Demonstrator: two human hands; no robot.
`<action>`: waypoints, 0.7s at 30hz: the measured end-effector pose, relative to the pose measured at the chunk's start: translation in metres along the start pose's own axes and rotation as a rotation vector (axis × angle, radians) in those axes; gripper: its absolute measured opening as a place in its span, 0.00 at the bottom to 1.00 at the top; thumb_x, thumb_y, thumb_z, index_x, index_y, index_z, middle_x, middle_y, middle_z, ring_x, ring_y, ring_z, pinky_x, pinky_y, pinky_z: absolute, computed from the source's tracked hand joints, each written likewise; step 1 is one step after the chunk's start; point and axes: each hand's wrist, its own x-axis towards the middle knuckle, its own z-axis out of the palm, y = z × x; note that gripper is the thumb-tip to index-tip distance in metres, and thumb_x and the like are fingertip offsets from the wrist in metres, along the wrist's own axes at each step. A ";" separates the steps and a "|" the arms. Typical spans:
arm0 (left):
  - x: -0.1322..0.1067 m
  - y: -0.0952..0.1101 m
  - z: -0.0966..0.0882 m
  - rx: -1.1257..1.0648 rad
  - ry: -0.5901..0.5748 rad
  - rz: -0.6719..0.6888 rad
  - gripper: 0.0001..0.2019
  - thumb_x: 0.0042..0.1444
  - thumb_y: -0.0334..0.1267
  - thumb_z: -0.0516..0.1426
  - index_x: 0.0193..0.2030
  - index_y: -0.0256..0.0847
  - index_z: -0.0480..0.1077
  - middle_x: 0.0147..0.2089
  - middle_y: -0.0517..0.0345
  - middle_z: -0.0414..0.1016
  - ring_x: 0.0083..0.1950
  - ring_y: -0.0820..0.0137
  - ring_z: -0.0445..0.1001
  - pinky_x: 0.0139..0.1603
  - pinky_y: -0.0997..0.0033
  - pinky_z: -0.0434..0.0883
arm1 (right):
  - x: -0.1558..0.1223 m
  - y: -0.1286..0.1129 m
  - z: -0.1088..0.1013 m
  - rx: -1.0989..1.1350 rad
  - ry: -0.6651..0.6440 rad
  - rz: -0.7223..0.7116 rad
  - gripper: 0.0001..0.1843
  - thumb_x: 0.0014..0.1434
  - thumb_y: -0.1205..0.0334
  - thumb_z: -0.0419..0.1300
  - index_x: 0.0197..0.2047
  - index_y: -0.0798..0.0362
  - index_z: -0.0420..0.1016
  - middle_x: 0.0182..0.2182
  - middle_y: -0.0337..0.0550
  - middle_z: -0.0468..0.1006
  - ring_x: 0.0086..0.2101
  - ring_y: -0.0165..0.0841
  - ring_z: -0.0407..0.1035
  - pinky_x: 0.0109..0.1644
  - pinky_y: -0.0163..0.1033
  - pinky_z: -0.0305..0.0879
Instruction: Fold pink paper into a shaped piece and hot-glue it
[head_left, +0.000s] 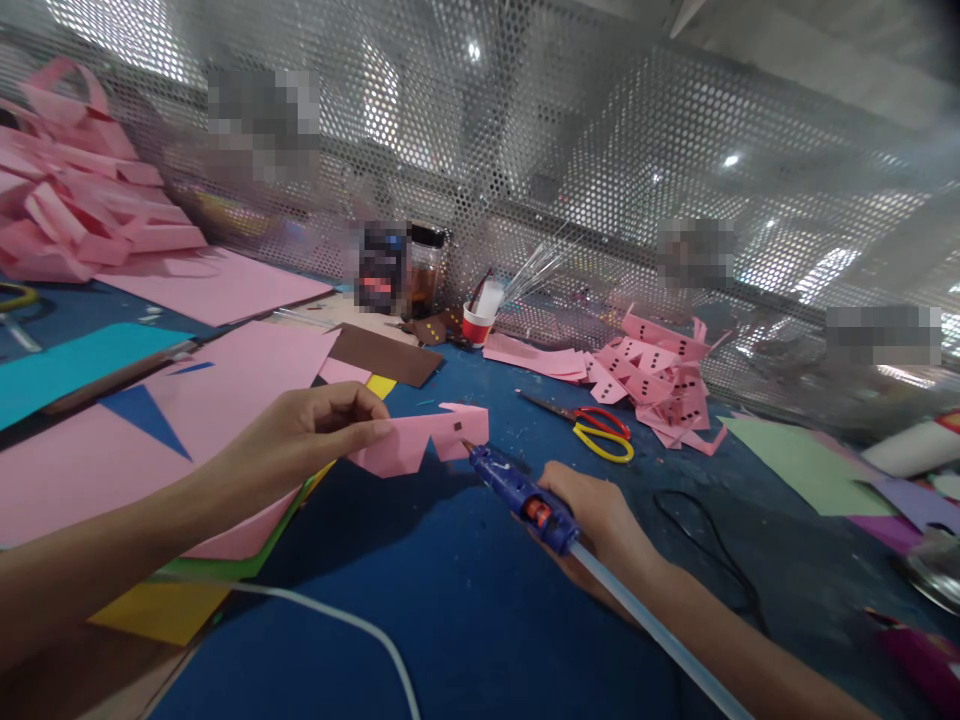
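Observation:
My left hand (330, 432) pinches one end of a pink paper cutout (401, 445) that has notches along its lower edge and a small dark square near its far end. My right hand (592, 510) is wrapped round a blue glue gun (517, 490), with a long clear glue stick (645, 610) sticking out of its back. The gun's nozzle points at the cutout just below the dark square; whether it touches the paper I cannot tell. Right of the cutout lie scissors (604, 432) with red and yellow handles.
Pink cutouts with dark squares (660, 375) are piled behind the scissors. Pink sheets (262, 400) cover the left side, with a heap of pink strips (82, 190) beyond. A red-and-white cup (478, 325) and a jar (426, 275) stand by the perforated metal screen (510, 130). A white cable (330, 605) crosses the front.

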 end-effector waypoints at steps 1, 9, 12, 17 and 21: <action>0.000 0.000 0.000 0.004 0.000 -0.002 0.16 0.56 0.53 0.61 0.37 0.41 0.73 0.34 0.61 0.73 0.37 0.69 0.69 0.38 0.69 0.65 | 0.000 0.000 0.000 -0.001 -0.001 0.006 0.08 0.57 0.65 0.62 0.36 0.50 0.65 0.30 0.36 0.74 0.27 0.30 0.67 0.31 0.34 0.53; 0.001 0.000 0.000 0.009 0.005 0.016 0.16 0.56 0.54 0.61 0.36 0.41 0.72 0.33 0.62 0.72 0.35 0.70 0.68 0.36 0.70 0.64 | 0.000 0.000 -0.002 0.015 0.007 -0.003 0.06 0.58 0.65 0.61 0.37 0.50 0.66 0.30 0.36 0.73 0.28 0.30 0.67 0.31 0.34 0.53; 0.001 -0.001 0.000 0.010 0.008 0.019 0.16 0.56 0.54 0.61 0.36 0.42 0.73 0.33 0.61 0.73 0.36 0.68 0.69 0.36 0.70 0.65 | 0.000 0.002 0.000 0.025 0.017 -0.009 0.07 0.58 0.64 0.61 0.36 0.50 0.65 0.29 0.35 0.72 0.27 0.29 0.66 0.31 0.33 0.53; 0.002 -0.001 0.000 -0.001 0.005 0.028 0.15 0.56 0.53 0.61 0.35 0.42 0.73 0.32 0.61 0.72 0.35 0.69 0.69 0.37 0.70 0.66 | 0.003 -0.002 0.001 0.083 0.098 0.002 0.08 0.59 0.62 0.61 0.33 0.50 0.63 0.26 0.34 0.68 0.25 0.27 0.62 0.29 0.33 0.53; 0.002 -0.001 0.000 0.005 0.001 0.031 0.14 0.57 0.52 0.61 0.35 0.42 0.73 0.31 0.62 0.71 0.35 0.70 0.68 0.37 0.70 0.65 | 0.004 -0.013 -0.006 0.250 0.087 0.133 0.14 0.63 0.55 0.60 0.30 0.50 0.62 0.25 0.34 0.67 0.24 0.26 0.60 0.27 0.32 0.56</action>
